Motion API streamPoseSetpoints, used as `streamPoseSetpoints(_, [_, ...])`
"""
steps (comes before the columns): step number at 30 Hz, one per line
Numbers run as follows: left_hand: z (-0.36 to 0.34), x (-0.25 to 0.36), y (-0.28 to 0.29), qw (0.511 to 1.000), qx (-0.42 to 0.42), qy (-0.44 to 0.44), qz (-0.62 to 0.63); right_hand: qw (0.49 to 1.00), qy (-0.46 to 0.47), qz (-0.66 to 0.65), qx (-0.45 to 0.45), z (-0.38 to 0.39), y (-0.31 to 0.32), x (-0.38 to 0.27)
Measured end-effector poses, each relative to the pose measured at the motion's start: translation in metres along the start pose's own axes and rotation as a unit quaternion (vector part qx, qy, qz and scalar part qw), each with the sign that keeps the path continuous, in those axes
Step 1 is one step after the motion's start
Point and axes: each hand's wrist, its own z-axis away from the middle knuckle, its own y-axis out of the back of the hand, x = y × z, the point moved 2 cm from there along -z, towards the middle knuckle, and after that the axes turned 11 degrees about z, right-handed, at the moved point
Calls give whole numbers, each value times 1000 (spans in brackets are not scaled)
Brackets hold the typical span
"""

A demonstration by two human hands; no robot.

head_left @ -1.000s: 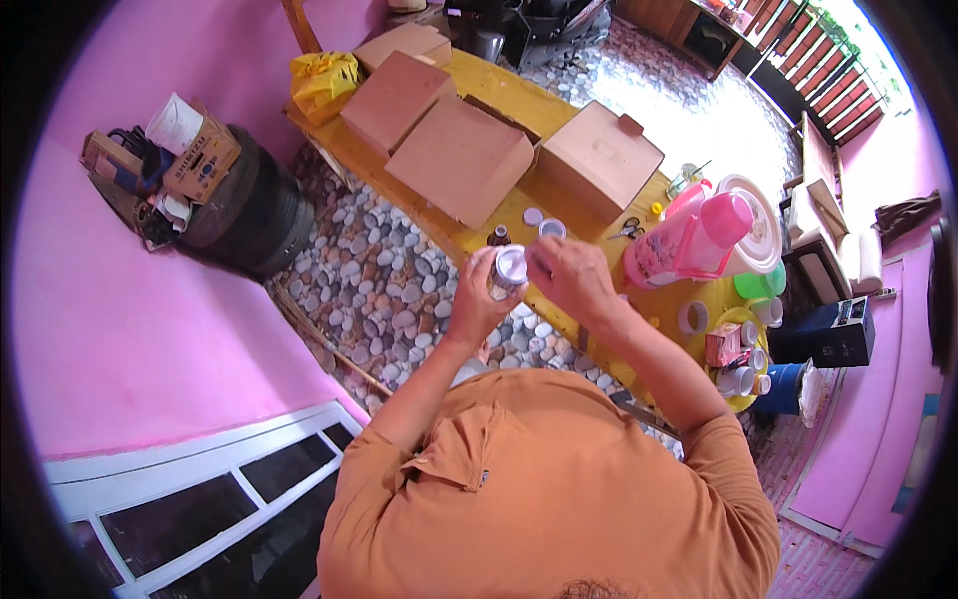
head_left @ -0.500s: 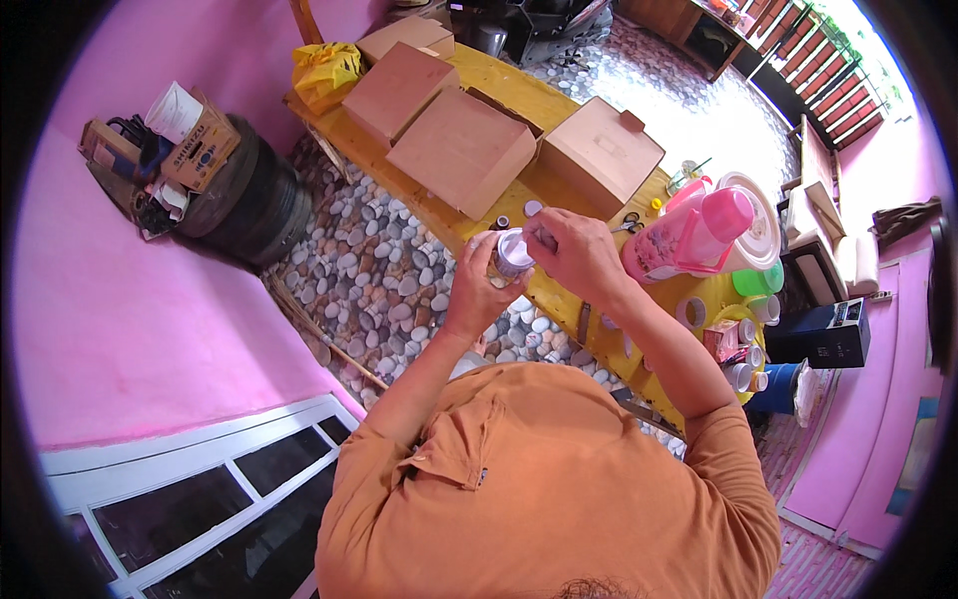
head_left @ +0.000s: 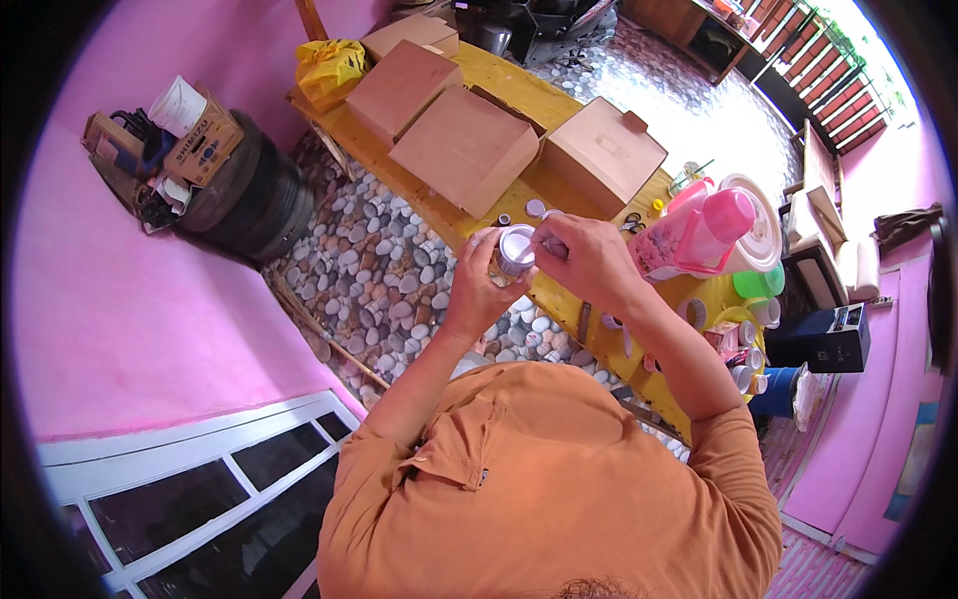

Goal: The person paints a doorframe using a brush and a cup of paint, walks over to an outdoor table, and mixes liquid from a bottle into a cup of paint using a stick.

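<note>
My left hand (head_left: 481, 278) is wrapped round a small jar with a pale lilac rim (head_left: 516, 246), its round top facing up. Close against its right side, my right hand (head_left: 596, 262) is closed, with the fingers pinched together. From them a thin pale stick-like piece (head_left: 528, 251) seems to reach over the jar's top; it is too small to name. Just beyond the jar, a small dark-rimmed round piece (head_left: 504, 220) and a lilac disc, perhaps a lid (head_left: 536, 208), lie on the yellow-covered table (head_left: 439, 222).
Brown cardboard boxes (head_left: 466, 150) stand along the table's far left. Right of my hands are a pink flask (head_left: 689, 238), scissors (head_left: 632, 222), a tape roll (head_left: 692, 312) and several small white cups (head_left: 743, 377). A yellow bag (head_left: 329, 72) sits at the far end.
My right hand has shifted slightly down and to the right, and more of the jar's top shows. The left hand keeps its hold on the jar.
</note>
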Motion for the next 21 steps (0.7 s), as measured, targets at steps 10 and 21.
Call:
streamPoseSetpoints(10, [0,6,0,1000,15,-17,-4,1000,8,-9,-29,-4,13,-9])
streamPoseSetpoints(21, [-2,9,0,1000,14,-24,0,1000,1,-21,-3,-8,15,-12])
